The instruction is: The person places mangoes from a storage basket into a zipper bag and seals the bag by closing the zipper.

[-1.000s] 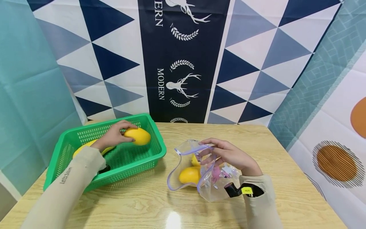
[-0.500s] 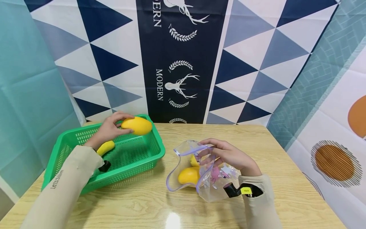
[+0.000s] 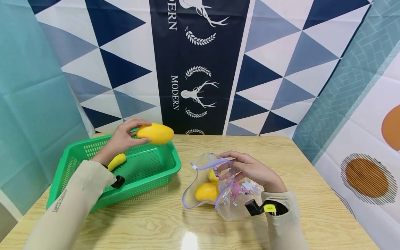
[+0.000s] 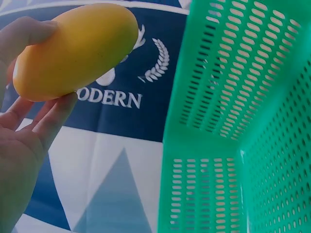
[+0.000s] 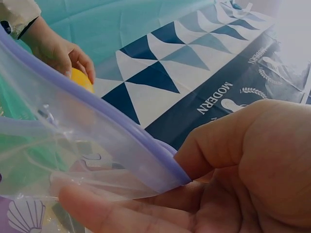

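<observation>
A yellow mango [image 3: 157,134] is gripped between the thumb and fingers of my left hand [image 3: 125,137], above the right end of the green basket [image 3: 175,166]. In the left wrist view the mango [image 4: 80,51] shows whole, with the thumb on top and fingertips beneath. My right hand [image 3: 250,169] pinches the purple zip edge of a clear printed bag [image 3: 229,208]. The bag's mouth gapes to the left, and the right wrist view shows its purple rim [image 5: 97,107] between thumb and fingers. Inside lie an orange-yellow fruit [image 3: 207,191] and another yellow thing, partly hidden.
A banana [image 3: 117,161] lies in the basket, partly behind my left wrist. Both basket and bag stand on a wooden table [image 3: 150,222]. Behind the table hangs a patterned cloth [image 3: 197,69].
My left hand has lifted the mango up out of the basket and carried it slightly right. The banana shows less covered than at first. My right hand and the bag have stayed put.
</observation>
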The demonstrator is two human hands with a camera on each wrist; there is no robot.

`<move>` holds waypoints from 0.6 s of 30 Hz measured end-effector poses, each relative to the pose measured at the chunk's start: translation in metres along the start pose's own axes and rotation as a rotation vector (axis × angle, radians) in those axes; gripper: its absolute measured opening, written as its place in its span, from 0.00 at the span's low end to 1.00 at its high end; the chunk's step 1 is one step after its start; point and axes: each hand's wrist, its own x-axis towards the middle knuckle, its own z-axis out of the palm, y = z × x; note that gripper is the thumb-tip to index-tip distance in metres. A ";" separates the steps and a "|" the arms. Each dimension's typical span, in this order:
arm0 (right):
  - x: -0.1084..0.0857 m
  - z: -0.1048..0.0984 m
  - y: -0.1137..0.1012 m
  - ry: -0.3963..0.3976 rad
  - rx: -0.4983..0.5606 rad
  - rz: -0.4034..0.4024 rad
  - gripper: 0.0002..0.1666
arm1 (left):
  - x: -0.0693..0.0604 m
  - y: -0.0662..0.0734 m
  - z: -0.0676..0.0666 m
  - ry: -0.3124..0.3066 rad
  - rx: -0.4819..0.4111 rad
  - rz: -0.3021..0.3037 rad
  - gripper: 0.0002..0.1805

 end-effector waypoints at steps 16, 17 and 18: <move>0.000 -0.001 0.000 0.004 -0.004 -0.003 0.24 | -0.015 0.025 0.025 -0.015 -0.222 0.192 0.23; 0.000 -0.001 0.000 0.003 -0.003 -0.005 0.24 | -0.016 0.026 0.027 -0.019 -0.231 0.199 0.23; 0.000 -0.001 0.000 0.002 -0.003 -0.008 0.24 | -0.017 0.027 0.029 -0.023 -0.237 0.209 0.23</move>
